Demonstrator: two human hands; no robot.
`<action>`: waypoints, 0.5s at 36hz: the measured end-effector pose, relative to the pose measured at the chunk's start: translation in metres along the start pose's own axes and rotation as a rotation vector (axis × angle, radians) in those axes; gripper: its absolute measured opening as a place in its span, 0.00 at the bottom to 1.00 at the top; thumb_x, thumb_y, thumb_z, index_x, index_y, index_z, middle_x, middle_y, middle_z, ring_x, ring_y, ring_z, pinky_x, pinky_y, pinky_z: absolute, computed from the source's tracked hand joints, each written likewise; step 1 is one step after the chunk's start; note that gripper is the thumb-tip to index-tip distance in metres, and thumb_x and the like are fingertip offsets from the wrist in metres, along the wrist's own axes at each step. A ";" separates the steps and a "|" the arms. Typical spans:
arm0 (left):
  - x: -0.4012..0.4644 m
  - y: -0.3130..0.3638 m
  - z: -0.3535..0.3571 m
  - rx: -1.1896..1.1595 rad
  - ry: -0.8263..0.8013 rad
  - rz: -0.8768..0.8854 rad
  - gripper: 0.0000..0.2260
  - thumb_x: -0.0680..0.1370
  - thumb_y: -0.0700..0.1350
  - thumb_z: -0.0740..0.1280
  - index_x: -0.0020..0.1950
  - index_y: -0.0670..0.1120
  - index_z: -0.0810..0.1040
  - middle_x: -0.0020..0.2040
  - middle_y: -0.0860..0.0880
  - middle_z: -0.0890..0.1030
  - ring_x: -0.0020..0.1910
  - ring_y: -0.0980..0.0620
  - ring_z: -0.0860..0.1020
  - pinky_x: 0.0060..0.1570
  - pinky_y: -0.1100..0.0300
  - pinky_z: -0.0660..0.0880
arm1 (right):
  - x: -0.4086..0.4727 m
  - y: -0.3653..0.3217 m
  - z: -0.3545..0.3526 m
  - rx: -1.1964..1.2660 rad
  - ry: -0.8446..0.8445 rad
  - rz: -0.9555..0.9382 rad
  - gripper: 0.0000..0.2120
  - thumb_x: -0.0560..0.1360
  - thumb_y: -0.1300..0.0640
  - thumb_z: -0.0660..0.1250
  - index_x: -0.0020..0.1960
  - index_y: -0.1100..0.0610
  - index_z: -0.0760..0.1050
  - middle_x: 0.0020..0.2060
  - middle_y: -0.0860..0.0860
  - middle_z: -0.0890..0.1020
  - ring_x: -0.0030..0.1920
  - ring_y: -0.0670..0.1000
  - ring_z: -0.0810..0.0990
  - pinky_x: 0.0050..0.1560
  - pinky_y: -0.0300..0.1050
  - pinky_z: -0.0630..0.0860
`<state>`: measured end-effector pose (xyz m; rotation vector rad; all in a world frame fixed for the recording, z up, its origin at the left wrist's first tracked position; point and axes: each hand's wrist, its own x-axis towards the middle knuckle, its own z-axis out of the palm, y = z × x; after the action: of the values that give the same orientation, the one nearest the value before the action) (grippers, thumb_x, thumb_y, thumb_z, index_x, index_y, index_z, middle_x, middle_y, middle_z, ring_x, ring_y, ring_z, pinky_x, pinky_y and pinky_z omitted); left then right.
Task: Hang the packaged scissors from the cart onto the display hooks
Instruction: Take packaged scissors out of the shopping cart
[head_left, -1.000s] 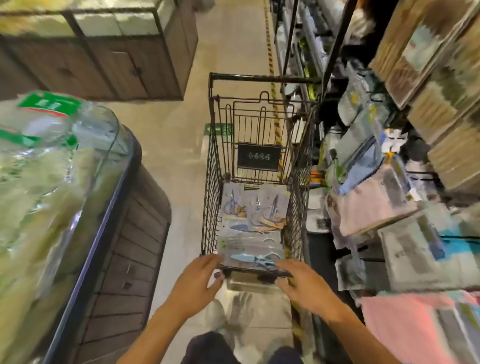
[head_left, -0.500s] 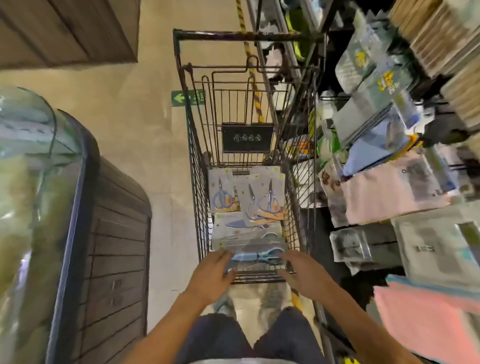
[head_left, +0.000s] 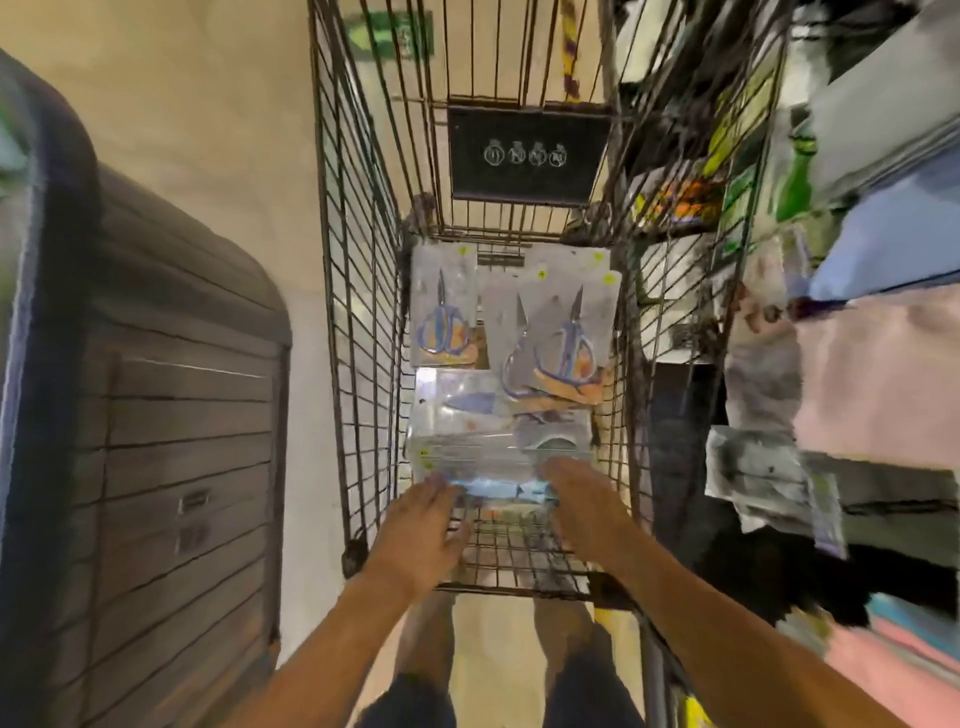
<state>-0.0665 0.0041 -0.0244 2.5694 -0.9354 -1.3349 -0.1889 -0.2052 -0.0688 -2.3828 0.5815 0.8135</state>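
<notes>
A dark wire shopping cart (head_left: 358, 291) stands straight in front of me. Several clear packs of blue-handled scissors lie on its floor: one pack (head_left: 444, 312) at the far left, overlapping packs (head_left: 563, 338) at the far right, and a stack of packs (head_left: 498, 447) at the near end. My left hand (head_left: 423, 530) reaches into the cart, its fingertips touching the near left edge of that stack. On the stack's near right edge lies my right hand (head_left: 584, 501), fingers extended. Motion blur hides whether either hand grips a pack.
A dark slatted cabinet with a curved glass top (head_left: 156, 441) fills the left. Shelves and hooks with packaged goods and pink and blue cloths (head_left: 857, 364) crowd the right, close against the cart. A black sign plate (head_left: 527, 153) hangs at the cart's far end.
My view has tilted down and closer over the cart. Both hands have moved from the cart's near rim down inside onto the nearest stack of scissor packs.
</notes>
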 end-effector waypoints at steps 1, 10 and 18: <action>0.004 -0.001 0.003 0.000 0.006 0.000 0.24 0.84 0.57 0.57 0.80 0.53 0.61 0.81 0.49 0.60 0.78 0.47 0.61 0.77 0.54 0.59 | 0.004 -0.001 0.001 -0.009 0.006 -0.004 0.25 0.70 0.58 0.73 0.66 0.49 0.73 0.58 0.50 0.79 0.56 0.54 0.81 0.54 0.49 0.81; 0.020 -0.019 0.024 -0.072 0.023 -0.025 0.20 0.82 0.55 0.61 0.74 0.54 0.69 0.75 0.52 0.68 0.75 0.50 0.64 0.75 0.52 0.62 | 0.035 0.004 0.018 -0.195 0.049 -0.053 0.21 0.72 0.61 0.73 0.63 0.50 0.76 0.57 0.50 0.76 0.59 0.51 0.75 0.57 0.45 0.75; 0.014 -0.020 0.023 -0.091 0.031 -0.013 0.22 0.83 0.55 0.61 0.77 0.55 0.66 0.75 0.53 0.69 0.75 0.50 0.65 0.74 0.56 0.62 | 0.026 0.001 0.023 -0.211 -0.030 -0.059 0.22 0.75 0.56 0.71 0.67 0.44 0.73 0.62 0.48 0.81 0.61 0.52 0.79 0.56 0.49 0.79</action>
<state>-0.0693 0.0168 -0.0555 2.5244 -0.8344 -1.3054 -0.1807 -0.1974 -0.1013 -2.5591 0.4290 0.9230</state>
